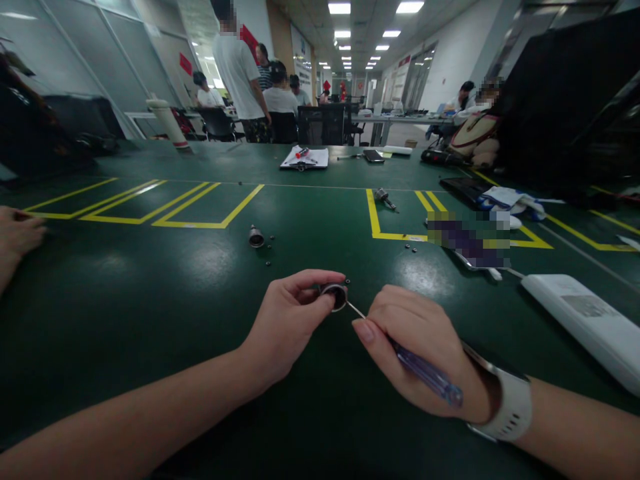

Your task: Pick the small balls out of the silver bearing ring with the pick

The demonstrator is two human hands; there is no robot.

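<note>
My left hand (290,320) pinches a small round metal ring part (334,295) just above the green table (150,300). My right hand (420,353) is closed around a screwdriver with a clear purple handle (427,373); its thin shaft points into the ring part. A white watch sits on my right wrist. A second small metal cylinder part (256,237) lies farther out on the table, with several tiny dark screws (270,248) scattered near it.
Yellow tape boxes mark the table. A white flat device (585,327) lies at the right, another metal part (384,197) in a yellow box, papers (305,157) and a phone (373,156) at the back. Another person's hand (17,237) rests at the left edge. People stand and sit behind.
</note>
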